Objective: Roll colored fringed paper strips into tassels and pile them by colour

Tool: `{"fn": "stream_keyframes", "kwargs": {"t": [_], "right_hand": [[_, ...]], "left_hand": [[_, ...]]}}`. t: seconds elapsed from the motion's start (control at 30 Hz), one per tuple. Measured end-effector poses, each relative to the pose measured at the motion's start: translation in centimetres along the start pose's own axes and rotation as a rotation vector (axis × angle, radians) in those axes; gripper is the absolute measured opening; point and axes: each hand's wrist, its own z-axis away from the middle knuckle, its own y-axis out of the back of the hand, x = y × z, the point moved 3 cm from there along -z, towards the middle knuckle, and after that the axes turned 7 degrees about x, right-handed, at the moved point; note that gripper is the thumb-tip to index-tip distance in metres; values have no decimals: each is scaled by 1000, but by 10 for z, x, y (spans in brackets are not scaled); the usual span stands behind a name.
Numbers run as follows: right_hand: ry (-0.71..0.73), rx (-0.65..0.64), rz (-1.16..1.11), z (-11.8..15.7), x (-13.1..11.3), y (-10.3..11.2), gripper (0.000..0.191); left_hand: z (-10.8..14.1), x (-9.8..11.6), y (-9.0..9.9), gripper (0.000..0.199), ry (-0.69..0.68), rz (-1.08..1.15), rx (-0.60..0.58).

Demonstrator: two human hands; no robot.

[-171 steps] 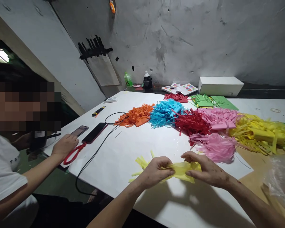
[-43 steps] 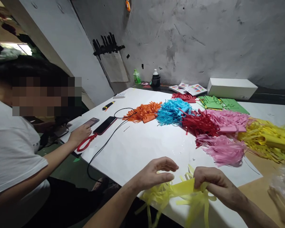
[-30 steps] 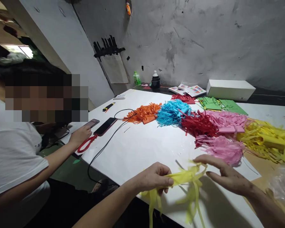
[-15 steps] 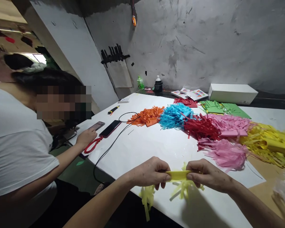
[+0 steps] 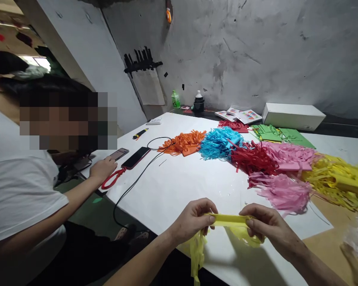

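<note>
Stretched level between my two hands is a yellow tissue-paper tassel (image 5: 229, 221), its folded band on top and fringe strips hanging below. My left hand (image 5: 197, 219) pinches the band's left end between thumb and fingers. The other end is pinched by my right hand (image 5: 264, 226). Both hands are above the front edge of the white table (image 5: 173, 190). Some fringe dangles past that edge under my left hand; the rest is bunched below the band near my right hand.
Fringed paper lies in piles: orange (image 5: 191, 142), blue (image 5: 219, 143), red (image 5: 252, 159), pink (image 5: 286, 192), yellow (image 5: 343, 178) and green (image 5: 295, 137). A co-worker's hand (image 5: 103, 170) touches a phone (image 5: 119, 154) at left. Another phone (image 5: 136, 157) and a black cable (image 5: 134, 184) lie nearby.
My hands have moved slightly apart, and more of the yellow band shows between them. The fringe hangs differently, and the view has shifted a little.
</note>
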Motion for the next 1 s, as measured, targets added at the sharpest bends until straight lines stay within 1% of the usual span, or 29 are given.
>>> {"fn": "stream_keyframes", "kwargs": {"t": [0.07,0.17,0.3,0.33,0.43,0.5,0.53,0.63,0.7,0.77,0.83,0.9,0.93,1.0], "right_hand": [[-3,38,-55,3,8,5,35],[-6,40,-129,7,15,8,25],[62,-8,-199,12,10,5,11],[90,-18,-193,13,7,4,11],[206,-49,-72,15,-5,3,19],[316,-89,50,18,-13,3,22],[374,-117,108,19,-18,1,23],[517,-199,266,24,-30,-6,23],[574,-243,358,27,-37,-13,23],[607,-268,432,27,-40,-16,24],[620,-284,505,26,-41,-13,26],[599,-307,597,25,-38,-3,27],[578,-298,643,24,-36,4,27],[548,-211,726,21,-35,20,27]], "left_hand": [[3,-1,-2,21,-37,55,15],[8,-1,-5,14,-52,88,0],[16,2,-7,9,-26,70,-69],[17,3,-7,10,-20,54,-86],[18,2,-7,25,40,40,-174],[16,-1,-10,38,110,77,-233],[15,-3,-12,42,131,76,-243],[10,-7,-22,46,123,-5,-254],[9,-9,-32,49,131,-9,-312],[9,-12,-41,48,185,38,-361],[10,-13,-43,47,236,28,-355],[9,-11,-40,45,246,-53,-318],[8,-9,-37,43,239,-113,-297],[6,-4,-31,36,210,-252,-248]]}}
